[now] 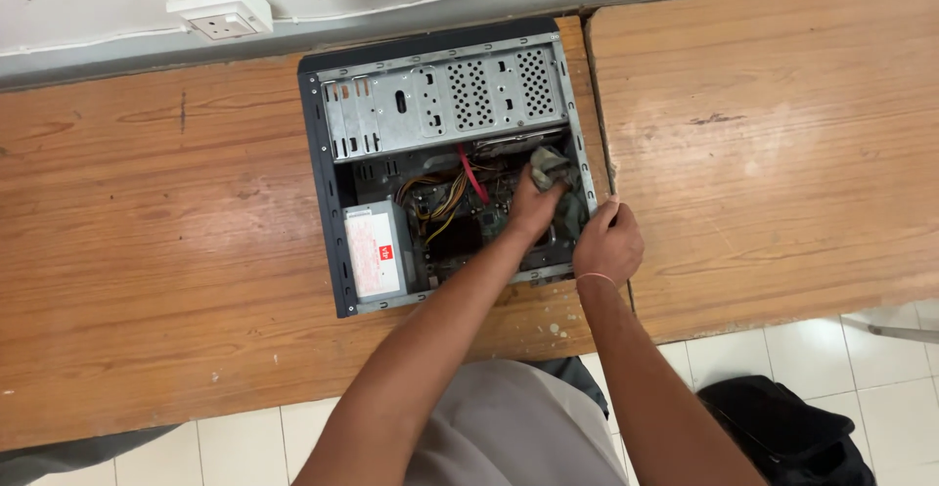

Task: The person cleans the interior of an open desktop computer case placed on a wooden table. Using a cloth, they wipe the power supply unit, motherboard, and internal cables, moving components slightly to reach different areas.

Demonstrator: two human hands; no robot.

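Fingers of the left hand (533, 207) are closed on a grey cloth (548, 165) inside the open computer case (323, 202); the case's right edge is gripped by the right hand (606, 242).

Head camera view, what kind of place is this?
Probably a classroom or repair workroom: an open computer case lies on worn wooden desks against a wall with a socket, over a tiled floor.

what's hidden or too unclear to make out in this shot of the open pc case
- Head view: the circuit board under the left hand and its crumpled grey-green cloth is covered by both.
- Head view: the open grey metal computer case wall gripped by the right hand is masked by its fingers.
- Head view: the black bag on the tiled floor is cut off by the bottom edge.
- Head view: the silver power supply box label is too small.
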